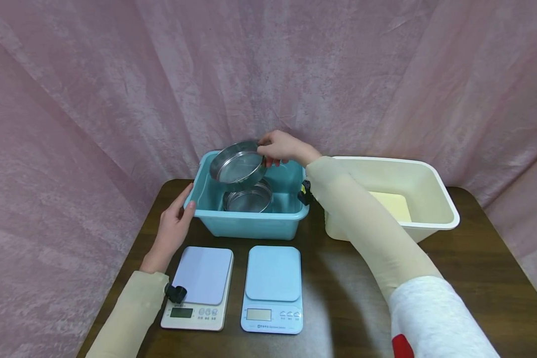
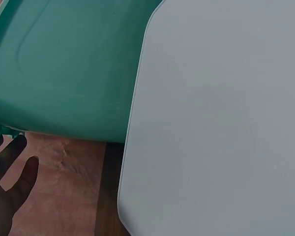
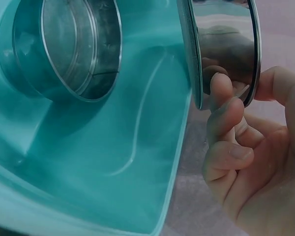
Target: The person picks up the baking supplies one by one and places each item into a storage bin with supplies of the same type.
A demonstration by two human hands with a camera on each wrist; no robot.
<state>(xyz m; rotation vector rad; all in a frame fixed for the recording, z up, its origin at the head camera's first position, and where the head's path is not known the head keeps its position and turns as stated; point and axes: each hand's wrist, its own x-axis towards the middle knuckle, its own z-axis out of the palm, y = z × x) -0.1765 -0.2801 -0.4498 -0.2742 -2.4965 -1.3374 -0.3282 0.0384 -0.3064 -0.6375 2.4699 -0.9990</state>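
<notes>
My right hand (image 1: 285, 146) pinches the rim of a round metal sieve (image 1: 238, 166), thumb on one side of the wall and fingers on the other. The sieve is tilted over the blue basin (image 1: 246, 226). Below it in the basin sits another round metal sieve (image 1: 249, 200), whose wall and rim (image 3: 107, 54) show in the right wrist view. My left hand (image 1: 172, 229) rests at the basin's front left corner, fingers fairly straight along the rim. In the left wrist view only some fingertips of the left hand (image 2: 14, 172) show beside the basin.
Two kitchen scales, one white with a lilac plate (image 1: 204, 276) and one light blue (image 1: 273, 276), lie in front of the basin. On the right stands a cream basin (image 1: 434, 199) with a pale yellow block (image 1: 394, 205) inside. A pink curtain (image 1: 268, 64) hangs behind the wooden table (image 1: 474, 258).
</notes>
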